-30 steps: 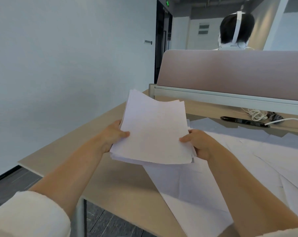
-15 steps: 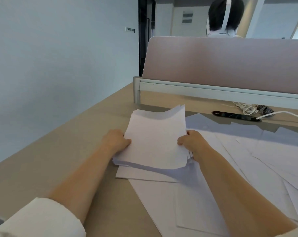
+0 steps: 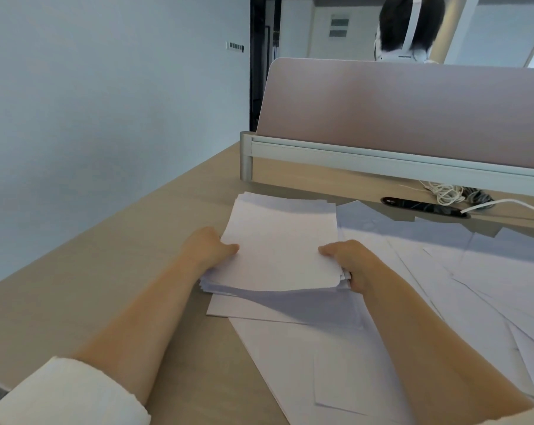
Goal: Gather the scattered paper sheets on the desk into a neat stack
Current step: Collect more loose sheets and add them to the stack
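A stack of white paper sheets [image 3: 279, 246] lies low over the wooden desk [image 3: 112, 289], its near edge slightly raised and its edges uneven. My left hand [image 3: 209, 246] grips the stack's left side, thumb on top and fingers underneath. My right hand [image 3: 348, 262] grips the right side the same way. Loose sheets [image 3: 321, 357] lie spread flat on the desk under and to the right of the stack, overlapping each other.
A pink partition screen [image 3: 413, 111] on a grey rail closes off the desk's far side. Coiled white cables [image 3: 443, 193] and a black cable slot [image 3: 425, 207] sit below it. Another person's head shows behind the screen. A wall runs along the left.
Both hands have lowered the stack from a tilted, raised position down toward the desk. The view has tipped downward and moved closer to the desk.
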{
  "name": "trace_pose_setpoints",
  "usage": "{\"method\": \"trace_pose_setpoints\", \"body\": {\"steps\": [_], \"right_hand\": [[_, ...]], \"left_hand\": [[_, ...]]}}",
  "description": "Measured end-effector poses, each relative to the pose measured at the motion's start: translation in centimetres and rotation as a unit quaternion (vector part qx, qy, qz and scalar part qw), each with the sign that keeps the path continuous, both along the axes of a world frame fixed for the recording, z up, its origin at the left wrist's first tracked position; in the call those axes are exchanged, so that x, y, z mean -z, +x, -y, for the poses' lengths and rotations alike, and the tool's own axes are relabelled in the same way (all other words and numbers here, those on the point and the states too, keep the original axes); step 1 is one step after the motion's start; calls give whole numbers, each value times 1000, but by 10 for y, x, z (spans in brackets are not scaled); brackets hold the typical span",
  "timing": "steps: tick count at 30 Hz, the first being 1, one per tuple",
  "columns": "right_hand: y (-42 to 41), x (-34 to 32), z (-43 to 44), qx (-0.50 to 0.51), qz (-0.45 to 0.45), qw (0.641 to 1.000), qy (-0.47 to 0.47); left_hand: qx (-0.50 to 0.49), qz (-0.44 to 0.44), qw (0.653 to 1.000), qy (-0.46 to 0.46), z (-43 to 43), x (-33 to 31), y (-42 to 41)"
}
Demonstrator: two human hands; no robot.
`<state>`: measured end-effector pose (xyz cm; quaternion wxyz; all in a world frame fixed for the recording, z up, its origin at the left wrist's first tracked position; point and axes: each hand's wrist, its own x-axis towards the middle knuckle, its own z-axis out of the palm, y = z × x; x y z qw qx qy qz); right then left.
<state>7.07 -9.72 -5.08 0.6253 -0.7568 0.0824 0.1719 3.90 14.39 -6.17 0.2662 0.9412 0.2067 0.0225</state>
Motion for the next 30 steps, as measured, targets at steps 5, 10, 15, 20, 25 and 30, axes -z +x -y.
{"method": "trace_pose_setpoints", "body": {"steps": [5,10,15,20,25,30], "right_hand": [[1,-13,9,-18,18,999,41],[-15,-30,33,-34,20,998,39],[-25,-12,30,-42,-2,994,-97],[-26,-8,16,-19,67,983,-172],[-21,-5,22,22,49,993,-103],[-22,-9,26,38,17,999,4]], "left_hand": [[-13,-1,996,-94,4,-9,-7],[-2,31,978,-207,3,-28,-16],[54,-43,995,-78,10,-16,-27],[28,-38,996,76,16,-3,-26],[25,-25,988,147,23,1,-25],[27,-25,986,164,25,4,-24]]}}
